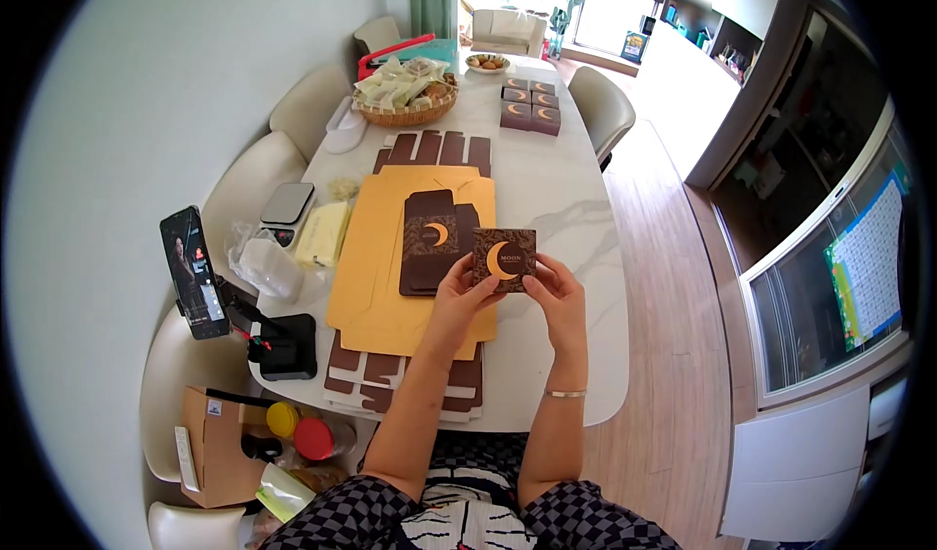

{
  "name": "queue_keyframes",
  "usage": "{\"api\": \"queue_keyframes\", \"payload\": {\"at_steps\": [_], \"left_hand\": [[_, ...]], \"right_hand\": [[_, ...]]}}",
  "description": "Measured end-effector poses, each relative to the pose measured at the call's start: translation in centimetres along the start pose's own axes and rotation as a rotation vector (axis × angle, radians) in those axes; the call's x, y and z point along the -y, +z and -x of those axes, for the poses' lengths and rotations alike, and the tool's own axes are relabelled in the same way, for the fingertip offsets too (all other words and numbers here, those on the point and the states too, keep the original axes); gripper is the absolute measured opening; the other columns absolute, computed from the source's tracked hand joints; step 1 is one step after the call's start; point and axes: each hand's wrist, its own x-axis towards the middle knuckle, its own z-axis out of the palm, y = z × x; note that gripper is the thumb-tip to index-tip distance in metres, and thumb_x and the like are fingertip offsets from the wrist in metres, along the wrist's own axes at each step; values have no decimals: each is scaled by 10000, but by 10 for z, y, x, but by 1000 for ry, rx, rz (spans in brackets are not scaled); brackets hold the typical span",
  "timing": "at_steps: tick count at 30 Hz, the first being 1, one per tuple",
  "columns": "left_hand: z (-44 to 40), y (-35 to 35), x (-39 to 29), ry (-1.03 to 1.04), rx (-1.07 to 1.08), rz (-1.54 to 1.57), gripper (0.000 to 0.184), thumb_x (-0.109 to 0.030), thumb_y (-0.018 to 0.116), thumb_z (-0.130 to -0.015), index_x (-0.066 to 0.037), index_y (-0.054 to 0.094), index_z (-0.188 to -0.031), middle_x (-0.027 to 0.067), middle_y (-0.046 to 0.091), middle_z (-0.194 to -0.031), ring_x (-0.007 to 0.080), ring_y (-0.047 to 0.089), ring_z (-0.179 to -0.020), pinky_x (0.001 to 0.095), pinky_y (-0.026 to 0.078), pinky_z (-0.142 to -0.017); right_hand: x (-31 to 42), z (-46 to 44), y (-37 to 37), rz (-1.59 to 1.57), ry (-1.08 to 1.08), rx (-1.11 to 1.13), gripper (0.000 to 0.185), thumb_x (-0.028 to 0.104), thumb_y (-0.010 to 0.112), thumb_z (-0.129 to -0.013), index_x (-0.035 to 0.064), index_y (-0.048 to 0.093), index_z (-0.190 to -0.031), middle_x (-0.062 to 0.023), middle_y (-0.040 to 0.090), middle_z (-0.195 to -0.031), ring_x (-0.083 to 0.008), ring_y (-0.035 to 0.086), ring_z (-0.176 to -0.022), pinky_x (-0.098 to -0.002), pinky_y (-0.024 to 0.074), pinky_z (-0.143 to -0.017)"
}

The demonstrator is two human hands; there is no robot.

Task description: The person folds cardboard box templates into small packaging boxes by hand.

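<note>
Both my hands hold a small dark brown box [505,260] printed with a gold crescent moon and the word MOON. My left hand [459,288] grips its left side, thumb on the front face. At the right edge and lower corner, my right hand [556,288] closes on it in the same way. Just beyond, flat unfolded box blanks [429,247] with the same moon print lie on yellow padded envelopes [376,247]. Under the envelopes, more brown-and-white cardboard sheets [459,150] stick out at both ends.
Finished-looking moon boxes [530,119] sit grouped at the far right of the table [576,208]. A wicker basket [405,116] of wrapped packets stands far left. Along the left edge are a scale [288,203], a plastic bag [268,267] and a phone [193,272] on a stand.
</note>
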Motion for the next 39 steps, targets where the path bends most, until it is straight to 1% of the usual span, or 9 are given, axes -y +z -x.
{"api": "queue_keyframes", "payload": {"at_steps": [4, 10, 12, 21, 26, 31, 33, 37, 39], "left_hand": [[3, 4, -1, -83, -61, -39, 379, -109, 618, -927, 15, 503, -1266, 76, 616, -1147, 171, 625, -1026, 341, 570, -862], [6, 6, 9, -22, -39, -71, 273, -144, 590, -950, 6, 587, -1179, 69, 647, -1086, 153, 633, -1002, 324, 564, -840], [7, 4, 8, -53, -43, 19, 370, -144, 623, -935, 29, 544, -1252, 71, 630, -1105, 148, 635, -976, 304, 565, -834], [6, 5, 12, -10, -79, -63, 435, -177, 638, -935, 29, 520, -1299, 64, 634, -1097, 119, 625, -969, 258, 556, -802], [9, -4, 21, -47, -122, -103, 457, -192, 625, -944, 23, 496, -1326, 77, 619, -1167, 128, 619, -1011, 287, 549, -845], [-5, 8, 38, -2, -96, -147, 550, -177, 618, -949, 37, 398, -1404, 90, 582, -1229, 141, 591, -1076, 293, 529, -873], [-14, 9, 60, 226, -55, -249, 576, -145, 604, -950, 48, 350, -1430, 103, 565, -1232, 144, 574, -1074, 266, 526, -856], [-35, 19, 71, 247, -73, -525, 541, -135, 583, -952, 80, 376, -1404, 171, 515, -1276, 186, 563, -1113, 299, 526, -864], [-49, 20, 71, 231, -66, -508, 539, -137, 602, -930, 73, 407, -1386, 188, 516, -1270, 216, 569, -1116, 310, 533, -840]], "right_hand": [[-1, 5, -4, -45, 1, -61, 384, 5, 681, -861, -51, 587, -1229, -147, 668, -1118, -176, 631, -1025, -299, 529, -884], [-2, 10, -13, -78, -61, -5, 409, -40, 676, -844, -38, 587, -1244, -146, 655, -1144, -184, 635, -1015, -298, 528, -892], [-1, 14, -16, -70, -40, -4, 420, -52, 677, -837, -33, 587, -1247, -148, 654, -1142, -186, 636, -1012, -294, 529, -888], [-4, 13, -16, -136, 114, 28, 431, 24, 651, -872, -11, 558, -1292, -145, 668, -1076, -192, 660, -958, -309, 556, -857], [-15, 13, -15, -189, 214, 25, 420, 35, 606, -901, -28, 529, -1310, -146, 676, -1055, -212, 678, -917, -333, 575, -841], [-23, 7, -24, -287, 181, -122, 409, 32, 594, -912, -56, 514, -1303, -158, 675, -1041, -228, 683, -918, -351, 579, -847], [-32, 8, -31, -289, 191, -186, 406, 42, 588, -914, -62, 508, -1299, -168, 669, -1049, -244, 680, -926, -369, 575, -854], [-39, -6, -37, -326, 155, -310, 384, 55, 601, -914, -70, 526, -1269, -167, 666, -1036, -246, 680, -900, -372, 578, -847], [-38, -22, -38, -309, 149, -325, 383, 73, 611, -914, -69, 527, -1259, -166, 663, -1030, -251, 678, -891, -377, 580, -838]]}}
